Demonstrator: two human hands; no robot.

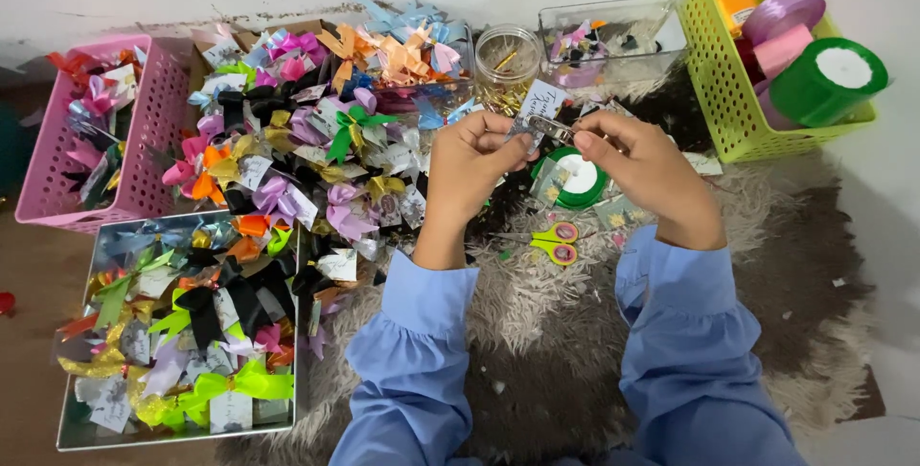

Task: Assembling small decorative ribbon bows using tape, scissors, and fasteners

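One camera only, worn on the person's head and aimed steeply down and forward over the floor. It sits close: both blue sleeves enter from the bottom edge, and the left hand [471, 164] and right hand [644, 171] meet near the middle of the frame. Beyond the grip the view reaches the foot of a white wall. Left of the grip it takes in a pink basket [153, 140], right of it a green basket [714, 73]. Under the grip lies a shaggy rug [556, 332]. There is no second view to share anything.
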